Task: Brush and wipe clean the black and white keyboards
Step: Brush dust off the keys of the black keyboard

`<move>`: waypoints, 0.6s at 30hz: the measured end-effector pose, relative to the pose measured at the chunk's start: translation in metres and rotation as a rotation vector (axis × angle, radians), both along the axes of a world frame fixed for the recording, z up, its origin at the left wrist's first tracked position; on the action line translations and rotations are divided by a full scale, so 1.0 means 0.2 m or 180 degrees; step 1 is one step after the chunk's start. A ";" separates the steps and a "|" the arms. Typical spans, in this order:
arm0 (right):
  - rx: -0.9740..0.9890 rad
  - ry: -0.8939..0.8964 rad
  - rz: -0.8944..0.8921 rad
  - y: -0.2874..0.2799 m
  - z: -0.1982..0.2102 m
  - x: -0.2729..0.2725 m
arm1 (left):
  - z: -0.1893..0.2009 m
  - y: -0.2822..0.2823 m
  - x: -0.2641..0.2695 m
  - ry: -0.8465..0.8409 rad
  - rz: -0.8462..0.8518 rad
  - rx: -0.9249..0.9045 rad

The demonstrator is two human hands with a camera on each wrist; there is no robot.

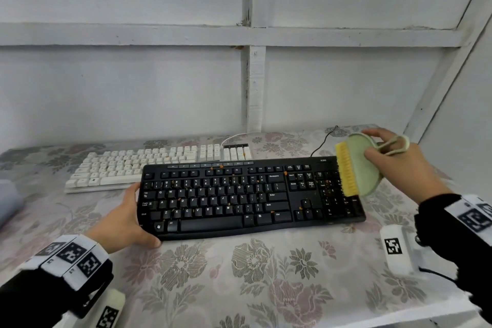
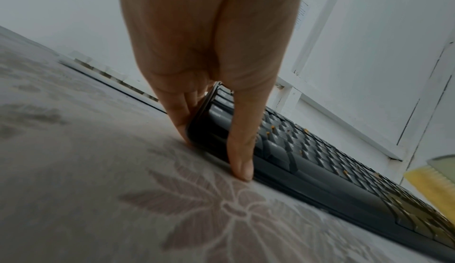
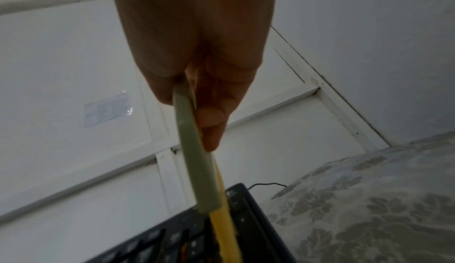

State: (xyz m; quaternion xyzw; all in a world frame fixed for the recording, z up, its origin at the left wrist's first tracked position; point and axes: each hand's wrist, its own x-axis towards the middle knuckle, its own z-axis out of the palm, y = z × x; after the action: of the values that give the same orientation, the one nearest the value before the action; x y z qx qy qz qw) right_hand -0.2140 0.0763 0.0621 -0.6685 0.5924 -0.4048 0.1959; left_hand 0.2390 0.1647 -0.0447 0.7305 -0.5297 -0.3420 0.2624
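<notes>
A black keyboard (image 1: 239, 194) speckled with orange crumbs lies in front of me on the flowered tablecloth (image 1: 239, 274). My left hand (image 1: 127, 218) holds its left end (image 2: 204, 131), thumb (image 2: 240, 150) at the front edge and fingers (image 2: 179, 111) along the side. My right hand (image 1: 394, 160) grips a pale green brush (image 1: 362, 165) with yellow bristles (image 1: 346, 170), which sit over the keyboard's number pad at the right end. In the right wrist view the brush (image 3: 197, 160) points down at the keys. A white keyboard (image 1: 149, 165) lies behind the black one.
A white panelled wall (image 1: 239, 74) closes the back and right side. A grey object (image 1: 10, 202) sits at the table's left edge. The black keyboard's cable (image 1: 323, 141) runs to the back right. Bare cloth lies in front.
</notes>
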 end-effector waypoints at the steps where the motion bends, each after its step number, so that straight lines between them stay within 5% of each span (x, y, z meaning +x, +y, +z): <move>1: 0.0063 0.0072 0.0005 0.00 -0.01 0.00 | 0.00 0.00 0.00 0.0017 -0.0001 -0.0006; 9: 0.0534 0.0482 0.0167 0.16 -0.13 -0.12 | 0.00 0.00 0.00 0.0017 -0.0038 -0.0015; 18: -0.0120 -0.0037 0.0075 -0.05 0.03 0.05 | 0.01 0.01 -0.02 -0.0070 -0.0024 -0.0002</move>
State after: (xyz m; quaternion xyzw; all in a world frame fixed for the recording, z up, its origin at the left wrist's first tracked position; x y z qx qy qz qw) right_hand -0.2049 0.0666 0.0674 -0.6766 0.5756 -0.4175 0.1915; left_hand 0.2359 0.1660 -0.0422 0.7321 -0.5355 -0.3348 0.2555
